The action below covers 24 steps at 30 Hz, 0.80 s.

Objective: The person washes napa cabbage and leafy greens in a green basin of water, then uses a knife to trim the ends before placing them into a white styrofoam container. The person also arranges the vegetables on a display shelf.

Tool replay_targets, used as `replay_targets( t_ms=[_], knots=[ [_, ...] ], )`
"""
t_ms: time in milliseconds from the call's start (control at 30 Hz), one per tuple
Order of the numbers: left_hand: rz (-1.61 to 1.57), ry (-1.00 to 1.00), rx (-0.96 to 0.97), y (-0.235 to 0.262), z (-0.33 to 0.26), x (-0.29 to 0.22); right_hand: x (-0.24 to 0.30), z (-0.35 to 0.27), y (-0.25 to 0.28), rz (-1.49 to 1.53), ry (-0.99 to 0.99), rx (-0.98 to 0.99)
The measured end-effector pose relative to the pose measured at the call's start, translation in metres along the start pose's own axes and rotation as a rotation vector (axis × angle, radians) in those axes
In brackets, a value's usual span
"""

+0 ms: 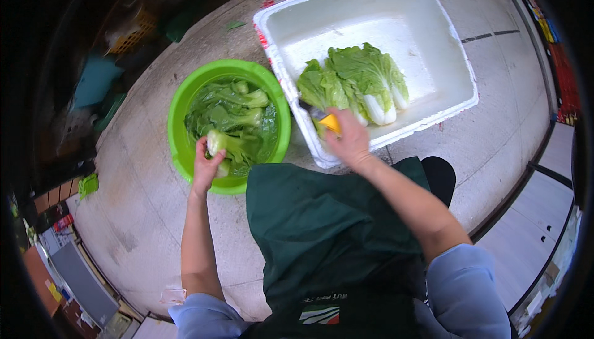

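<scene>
A green plastic basin [176,130] of water stands on the floor in front of me to the left, with several bok choy heads [226,116] lying in it. My left hand [207,161] is closed around the pale base of one bok choy [218,142] at the basin's near side. To the right, my right hand [348,136] grips a knife [330,122] with a yellow handle and dark blade, over the near left corner of a white foam box [427,48]. Several Chinese cabbages [365,79] lie in that box beside the knife, leaves pointing away from me.
A dark green apron [328,221] covers my lap. A bright green plastic item [88,185] lies on the floor at the left. Beyond the basin sit a yellow basket [133,31] and a blue container [96,80] in shadow. Pale cabinets [526,234] line the right side.
</scene>
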<state>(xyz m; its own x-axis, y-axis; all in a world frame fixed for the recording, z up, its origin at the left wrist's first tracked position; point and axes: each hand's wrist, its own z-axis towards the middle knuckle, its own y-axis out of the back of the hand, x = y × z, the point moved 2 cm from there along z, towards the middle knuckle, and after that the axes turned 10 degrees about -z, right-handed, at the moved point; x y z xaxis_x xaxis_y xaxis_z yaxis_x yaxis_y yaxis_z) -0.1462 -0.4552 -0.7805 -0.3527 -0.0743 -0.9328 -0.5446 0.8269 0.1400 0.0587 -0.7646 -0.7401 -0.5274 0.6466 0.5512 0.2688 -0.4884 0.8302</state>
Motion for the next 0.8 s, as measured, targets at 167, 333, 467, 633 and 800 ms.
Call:
replay_targets(
  t_ms=[167, 333, 467, 633, 800],
  knots=[
    [-0.3, 0.095, -0.152, 0.028, 0.003, -0.037, -0.07, 0.004, 0.049, -0.294, 0.035, 0.046],
    [-0.53, 0.158, -0.126, 0.035, 0.022, -0.057, -0.079, 0.001, 0.048, -0.437, 0.002, 0.151],
    [-0.751, 0.206, 0.014, -0.019, 0.04, -0.104, -0.086, 0.003, 0.046, -0.524, 0.066, 0.237],
    [-0.832, 0.331, 0.233, -0.138, 0.066, -0.165, -0.088, 0.004, 0.046, -0.541, 0.097, 0.221],
    [-1.032, 0.721, 0.226, -0.24, 0.118, -0.143, -0.084, 0.006, 0.043, -0.549, 0.103, 0.207]
  ],
)
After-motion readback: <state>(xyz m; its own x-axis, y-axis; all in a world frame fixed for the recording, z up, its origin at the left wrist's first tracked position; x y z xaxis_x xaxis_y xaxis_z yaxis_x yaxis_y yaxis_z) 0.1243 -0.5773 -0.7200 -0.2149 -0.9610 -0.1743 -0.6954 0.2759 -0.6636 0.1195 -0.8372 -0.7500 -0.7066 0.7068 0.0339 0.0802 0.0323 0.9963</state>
